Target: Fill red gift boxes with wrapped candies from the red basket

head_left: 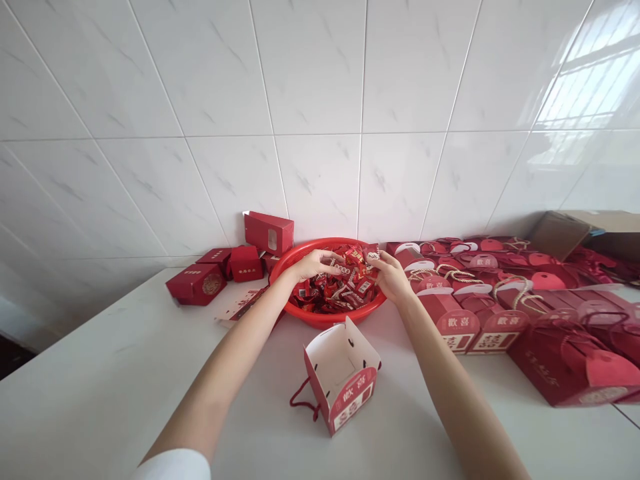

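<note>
A round red plastic basket (327, 322) full of wrapped candies (340, 293) stands against the wall. My left hand (315, 265) reaches over its left side, fingers stretched out and apart just above the candies, with nothing seen in them. At the right rim, my right hand (393, 277) pinches a small wrapped candy (373, 257) with a pale, red-marked wrapper. In front of the basket, between my forearms, sits an open red gift box (345, 380). Its white inside shows no contents, and a dark red cord handle (303, 400) hangs from its left side.
Many red gift boxes (455, 323) with cord handles stand in rows on the right. Behind them is a brown cardboard box (565, 233). Several small red boxes (200, 283) and a flat printed card piece (240, 305) lie left of the basket. A tiled wall (320, 167) borders the white table (150, 360).
</note>
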Action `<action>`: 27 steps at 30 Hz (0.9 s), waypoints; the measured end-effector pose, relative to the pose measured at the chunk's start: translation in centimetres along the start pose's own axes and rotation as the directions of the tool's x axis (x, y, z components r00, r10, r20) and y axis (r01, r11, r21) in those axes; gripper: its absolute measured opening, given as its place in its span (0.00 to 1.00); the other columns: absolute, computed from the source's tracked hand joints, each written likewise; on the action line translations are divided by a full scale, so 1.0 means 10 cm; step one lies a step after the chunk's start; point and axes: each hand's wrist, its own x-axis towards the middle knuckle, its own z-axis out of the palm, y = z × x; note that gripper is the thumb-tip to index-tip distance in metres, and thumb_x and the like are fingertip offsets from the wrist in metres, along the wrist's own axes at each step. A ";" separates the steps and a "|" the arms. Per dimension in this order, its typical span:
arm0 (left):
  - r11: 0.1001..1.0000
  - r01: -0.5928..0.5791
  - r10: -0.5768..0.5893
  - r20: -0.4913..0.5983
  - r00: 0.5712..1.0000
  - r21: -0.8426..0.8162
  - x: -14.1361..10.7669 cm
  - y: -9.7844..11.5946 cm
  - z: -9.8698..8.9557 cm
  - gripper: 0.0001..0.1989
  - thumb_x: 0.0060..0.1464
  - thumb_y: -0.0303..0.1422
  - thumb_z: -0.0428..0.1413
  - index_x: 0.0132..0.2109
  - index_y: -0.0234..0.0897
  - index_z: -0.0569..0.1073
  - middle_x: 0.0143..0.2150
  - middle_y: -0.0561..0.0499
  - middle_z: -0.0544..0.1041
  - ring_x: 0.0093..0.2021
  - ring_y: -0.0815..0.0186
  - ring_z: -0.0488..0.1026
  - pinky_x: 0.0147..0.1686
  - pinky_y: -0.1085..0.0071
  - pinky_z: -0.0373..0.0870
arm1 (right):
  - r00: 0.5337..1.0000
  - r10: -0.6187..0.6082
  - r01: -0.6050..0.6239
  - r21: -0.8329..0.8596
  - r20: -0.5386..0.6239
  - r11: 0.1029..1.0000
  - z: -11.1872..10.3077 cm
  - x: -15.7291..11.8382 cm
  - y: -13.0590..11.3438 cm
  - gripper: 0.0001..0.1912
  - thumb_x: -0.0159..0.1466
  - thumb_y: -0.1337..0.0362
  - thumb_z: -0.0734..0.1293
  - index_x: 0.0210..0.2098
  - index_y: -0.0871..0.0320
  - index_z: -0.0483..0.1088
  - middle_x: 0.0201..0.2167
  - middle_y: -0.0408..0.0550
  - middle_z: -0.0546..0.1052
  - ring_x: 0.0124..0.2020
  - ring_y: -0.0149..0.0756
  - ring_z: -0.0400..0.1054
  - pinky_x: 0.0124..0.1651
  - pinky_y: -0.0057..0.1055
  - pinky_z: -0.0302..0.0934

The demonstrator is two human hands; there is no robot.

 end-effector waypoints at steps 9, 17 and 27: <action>0.991 0.038 -0.015 -0.167 0.986 0.132 -0.10 0.11 0.05 0.14 0.49 0.32 0.66 0.45 0.38 0.81 0.50 0.49 0.82 0.54 0.58 0.76 0.54 0.66 0.70 | 1.000 0.010 -0.010 0.035 0.007 0.999 -0.01 0.00 0.02 0.18 0.44 0.61 0.80 0.32 0.55 0.73 0.30 0.42 0.79 0.31 0.35 0.74 0.34 0.31 0.69; 0.994 -0.081 0.061 -0.247 0.967 -0.069 -0.72 0.35 0.33 0.22 0.49 0.42 0.65 0.49 0.37 0.77 0.45 0.48 0.82 0.47 0.57 0.78 0.47 0.64 0.74 | 0.998 0.059 -0.060 0.056 0.020 0.997 0.04 -0.05 -0.11 0.19 0.41 0.63 0.82 0.28 0.56 0.73 0.28 0.41 0.77 0.28 0.33 0.71 0.32 0.30 0.69; 0.881 -0.083 0.047 0.089 0.995 0.465 -1.48 0.86 0.39 0.14 0.59 0.46 0.57 0.43 0.43 0.81 0.49 0.49 0.79 0.47 0.60 0.76 0.48 0.68 0.70 | 0.943 0.089 -0.059 -0.102 0.320 0.993 0.53 -0.60 -0.59 0.13 0.52 0.66 0.77 0.37 0.56 0.75 0.34 0.43 0.77 0.34 0.32 0.70 0.37 0.29 0.67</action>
